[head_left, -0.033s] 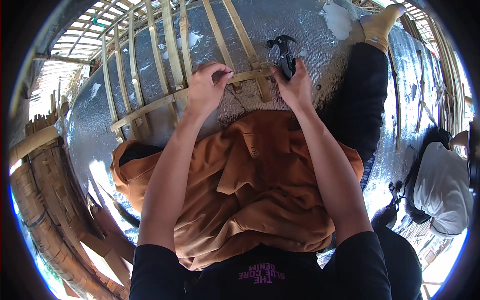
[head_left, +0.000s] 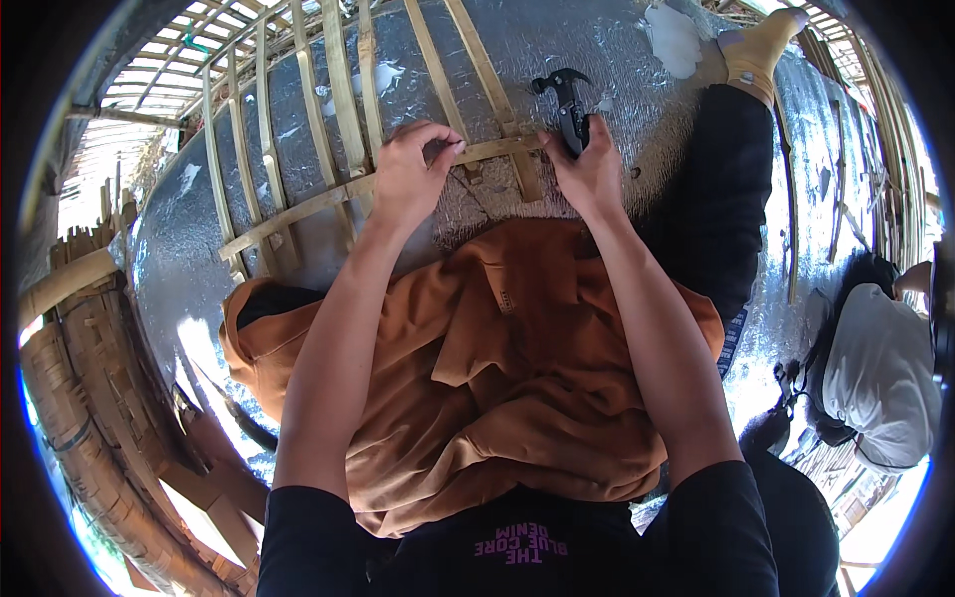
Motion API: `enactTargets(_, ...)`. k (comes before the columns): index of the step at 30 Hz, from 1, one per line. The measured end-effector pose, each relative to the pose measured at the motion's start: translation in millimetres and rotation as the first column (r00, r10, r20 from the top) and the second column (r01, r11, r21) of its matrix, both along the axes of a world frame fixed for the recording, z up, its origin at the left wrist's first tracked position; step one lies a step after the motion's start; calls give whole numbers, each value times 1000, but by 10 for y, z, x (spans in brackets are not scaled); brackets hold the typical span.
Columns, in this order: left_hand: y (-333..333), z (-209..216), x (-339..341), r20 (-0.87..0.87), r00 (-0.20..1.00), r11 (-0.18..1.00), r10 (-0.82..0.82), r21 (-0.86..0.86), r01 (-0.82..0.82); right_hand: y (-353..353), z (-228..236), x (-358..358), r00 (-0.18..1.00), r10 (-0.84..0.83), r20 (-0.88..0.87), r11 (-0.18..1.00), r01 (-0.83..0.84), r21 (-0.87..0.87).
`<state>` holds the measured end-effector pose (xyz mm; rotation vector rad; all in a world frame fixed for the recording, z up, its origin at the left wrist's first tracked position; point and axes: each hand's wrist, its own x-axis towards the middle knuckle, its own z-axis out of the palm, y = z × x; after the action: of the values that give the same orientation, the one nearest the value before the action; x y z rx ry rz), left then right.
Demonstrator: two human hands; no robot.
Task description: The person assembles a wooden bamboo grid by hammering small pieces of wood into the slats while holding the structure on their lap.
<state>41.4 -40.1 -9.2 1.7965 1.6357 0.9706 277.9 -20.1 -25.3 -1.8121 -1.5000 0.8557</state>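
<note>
Gripping hammer (head_left: 569, 111), hands unmoved.

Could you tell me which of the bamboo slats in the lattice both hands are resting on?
The crosswise slat, the one running sideways under the upright slats. The left hand pinches it, and the right hand, holding a black hammer, rests at its end.

place: bamboo craft workshop; signs: bamboo slat frame (head_left: 328, 149); stacked bamboo strips (head_left: 80, 398)

Single head view, steeply downward, close.
</note>
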Motion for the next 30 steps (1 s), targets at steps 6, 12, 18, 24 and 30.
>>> enactTargets(6,-1,-19,-42,36,999,1000,-24,2,23,0,9,-31,999,8,35,999,-10,51)
enactTargets(12,3,6,-25,54,998,999,-38,8,37,17,-49,-11,999,12,30,999,-14,49)
enactTargets(18,-11,13,-25,31,999,999,-39,25,39,10,-14,-13,999,38,22,999,-38,29)
enactTargets(24,-16,29,-2,24,999,999,-40,-14,40,26,-120,32,999,35,13,999,-36,39)
enactTargets(30,-26,-14,-9,70,997,1000,-28,-6,28,32,-82,-2,1000,12,6,999,-12,-36)
